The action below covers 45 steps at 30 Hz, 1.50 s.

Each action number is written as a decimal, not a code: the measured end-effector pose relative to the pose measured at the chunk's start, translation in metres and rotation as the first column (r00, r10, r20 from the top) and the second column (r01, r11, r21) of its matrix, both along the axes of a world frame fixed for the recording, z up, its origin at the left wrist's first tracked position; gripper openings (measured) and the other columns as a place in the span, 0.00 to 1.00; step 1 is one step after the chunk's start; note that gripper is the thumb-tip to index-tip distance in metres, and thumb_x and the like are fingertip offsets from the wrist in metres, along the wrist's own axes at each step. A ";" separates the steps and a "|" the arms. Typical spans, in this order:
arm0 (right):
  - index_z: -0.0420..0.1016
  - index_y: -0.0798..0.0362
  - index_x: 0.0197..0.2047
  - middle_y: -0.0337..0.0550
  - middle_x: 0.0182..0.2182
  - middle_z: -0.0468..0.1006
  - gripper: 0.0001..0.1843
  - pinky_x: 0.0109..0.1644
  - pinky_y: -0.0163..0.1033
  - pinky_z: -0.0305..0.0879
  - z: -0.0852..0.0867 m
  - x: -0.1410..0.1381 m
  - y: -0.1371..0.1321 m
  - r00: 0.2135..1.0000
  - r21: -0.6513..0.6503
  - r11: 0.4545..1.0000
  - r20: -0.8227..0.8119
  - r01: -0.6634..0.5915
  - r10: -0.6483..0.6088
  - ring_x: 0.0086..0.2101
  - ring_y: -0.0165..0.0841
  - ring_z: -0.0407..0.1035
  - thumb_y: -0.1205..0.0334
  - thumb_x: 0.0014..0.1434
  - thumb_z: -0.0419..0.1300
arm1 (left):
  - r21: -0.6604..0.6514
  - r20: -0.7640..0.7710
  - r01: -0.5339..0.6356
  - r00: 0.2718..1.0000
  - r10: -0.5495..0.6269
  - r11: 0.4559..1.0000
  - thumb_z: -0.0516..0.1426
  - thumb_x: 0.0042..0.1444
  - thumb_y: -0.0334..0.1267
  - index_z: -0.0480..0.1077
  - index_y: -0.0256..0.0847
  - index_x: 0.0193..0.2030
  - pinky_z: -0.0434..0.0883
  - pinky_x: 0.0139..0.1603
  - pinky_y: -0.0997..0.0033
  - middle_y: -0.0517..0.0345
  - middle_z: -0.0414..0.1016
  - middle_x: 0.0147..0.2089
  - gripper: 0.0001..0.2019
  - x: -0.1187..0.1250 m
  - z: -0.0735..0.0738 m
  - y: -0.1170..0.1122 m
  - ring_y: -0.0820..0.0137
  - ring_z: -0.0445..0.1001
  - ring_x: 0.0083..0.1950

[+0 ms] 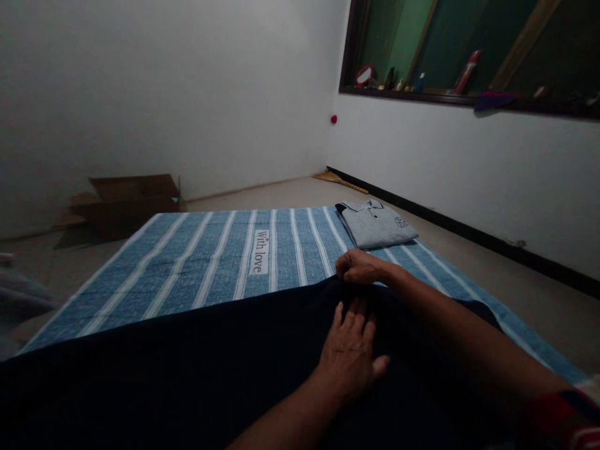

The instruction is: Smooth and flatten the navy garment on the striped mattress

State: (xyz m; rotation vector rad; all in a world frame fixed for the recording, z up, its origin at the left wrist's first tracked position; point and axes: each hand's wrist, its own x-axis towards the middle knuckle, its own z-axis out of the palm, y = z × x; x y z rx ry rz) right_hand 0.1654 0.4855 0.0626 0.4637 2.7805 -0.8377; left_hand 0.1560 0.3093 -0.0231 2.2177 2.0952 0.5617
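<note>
Dark navy cloth garment (187,356) lies spread across the near part of a blue-and-white striped fabric sheet (206,262) on the floor. The left hand (349,353) rests flat and open on the garment, fingers together pointing away. The right hand (359,267) is closed, pinching the garment's far edge just beyond the left fingertips. A folded grey polo shirt (375,226) sits at the sheet's far right corner, well apart from both hands. A flattened brown cardboard box (126,200) lies by the left wall.
</note>
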 end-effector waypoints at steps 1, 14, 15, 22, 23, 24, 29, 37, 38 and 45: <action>0.72 0.57 0.27 0.33 0.19 0.67 0.13 0.26 0.29 0.55 0.000 0.003 0.000 0.999 -0.026 1.000 -0.034 0.015 -0.016 0.22 0.25 0.60 0.74 0.40 0.49 | 0.008 -0.009 0.014 1.000 -0.014 1.000 0.47 0.59 0.57 0.59 0.34 0.63 0.48 0.68 0.46 0.39 0.52 0.69 0.32 0.001 0.000 0.000 0.55 0.45 0.71; 0.70 0.58 0.52 0.33 0.25 0.67 0.28 0.29 0.30 0.56 -0.032 0.012 0.003 0.954 -0.182 0.969 -0.219 0.166 -0.205 0.26 0.26 0.62 0.73 0.45 0.52 | 0.028 -0.018 0.043 0.999 -0.042 0.999 0.48 0.61 0.50 0.61 0.33 0.61 0.56 0.66 0.53 0.42 0.61 0.65 0.27 0.004 -0.006 -0.001 0.56 0.56 0.67; 0.68 0.58 0.54 0.33 0.25 0.67 0.29 0.29 0.30 0.56 -0.033 0.013 0.004 0.956 -0.197 0.965 -0.204 0.172 -0.212 0.26 0.26 0.62 0.71 0.46 0.53 | 0.028 -0.021 0.043 0.999 -0.043 0.999 0.48 0.61 0.50 0.62 0.33 0.60 0.57 0.66 0.53 0.41 0.62 0.64 0.27 0.004 -0.006 -0.001 0.56 0.56 0.67; 0.74 0.58 0.30 0.32 0.19 0.66 0.08 0.26 0.31 0.54 -0.034 0.019 0.004 0.961 -0.229 0.950 -0.127 0.212 -0.245 0.23 0.26 0.60 0.65 0.44 0.59 | 0.031 -0.021 0.050 0.999 -0.049 0.998 0.47 0.62 0.50 0.62 0.32 0.59 0.56 0.66 0.54 0.41 0.60 0.65 0.26 0.003 -0.004 -0.002 0.56 0.55 0.67; 0.72 0.57 0.26 0.32 0.19 0.65 0.04 0.26 0.31 0.53 -0.034 0.019 0.003 0.956 -0.231 0.949 -0.150 0.213 -0.252 0.23 0.26 0.59 0.66 0.44 0.57 | 0.039 -0.026 0.051 0.998 -0.050 0.998 0.47 0.62 0.49 0.62 0.32 0.60 0.56 0.66 0.54 0.41 0.60 0.65 0.26 0.003 -0.003 -0.002 0.56 0.54 0.68; 0.70 0.56 0.25 0.32 0.19 0.65 0.03 0.26 0.31 0.53 -0.035 0.019 0.003 0.949 -0.236 0.948 -0.179 0.214 -0.259 0.23 0.26 0.59 0.67 0.44 0.56 | 0.050 -0.034 0.054 0.998 -0.052 0.997 0.48 0.62 0.50 0.61 0.33 0.60 0.55 0.66 0.53 0.41 0.59 0.66 0.26 0.002 -0.002 -0.002 0.57 0.53 0.68; 0.66 0.54 0.25 0.32 0.20 0.65 0.03 0.27 0.31 0.54 -0.046 0.017 0.002 0.912 -0.264 0.940 -0.289 0.217 -0.291 0.24 0.26 0.59 0.69 0.41 0.54 | 0.118 -0.069 -0.021 0.997 0.029 0.993 0.51 0.59 0.53 0.61 0.33 0.60 0.51 0.66 0.44 0.40 0.61 0.64 0.29 0.004 -0.001 -0.002 0.54 0.55 0.67; 0.69 0.53 0.28 0.33 0.20 0.68 0.05 0.27 0.31 0.56 -0.059 0.021 -0.001 0.847 -0.302 0.915 -0.378 0.268 -0.373 0.23 0.27 0.61 0.67 0.42 0.56 | 0.066 -0.071 -0.131 0.988 0.135 0.989 0.54 0.56 0.53 0.65 0.30 0.57 0.61 0.61 0.47 0.36 0.66 0.60 0.30 0.009 -0.002 -0.002 0.50 0.63 0.62; 0.69 0.53 0.28 0.33 0.21 0.68 0.05 0.27 0.31 0.56 -0.059 0.022 -0.003 0.837 -0.300 0.912 -0.388 0.281 -0.386 0.23 0.27 0.61 0.67 0.43 0.56 | 0.052 -0.071 -0.131 0.988 0.134 0.990 0.54 0.56 0.53 0.65 0.29 0.57 0.62 0.61 0.47 0.35 0.66 0.60 0.30 0.009 -0.002 -0.002 0.50 0.62 0.62; 0.73 0.54 0.34 0.33 0.22 0.69 0.10 0.30 0.32 0.57 -0.056 0.029 -0.007 0.827 -0.285 0.909 -0.395 0.305 -0.401 0.25 0.27 0.62 0.64 0.45 0.58 | 0.023 -0.072 -0.130 0.989 0.131 0.991 0.51 0.58 0.54 0.64 0.30 0.58 0.59 0.63 0.48 0.35 0.63 0.63 0.30 0.010 -0.004 -0.002 0.51 0.59 0.65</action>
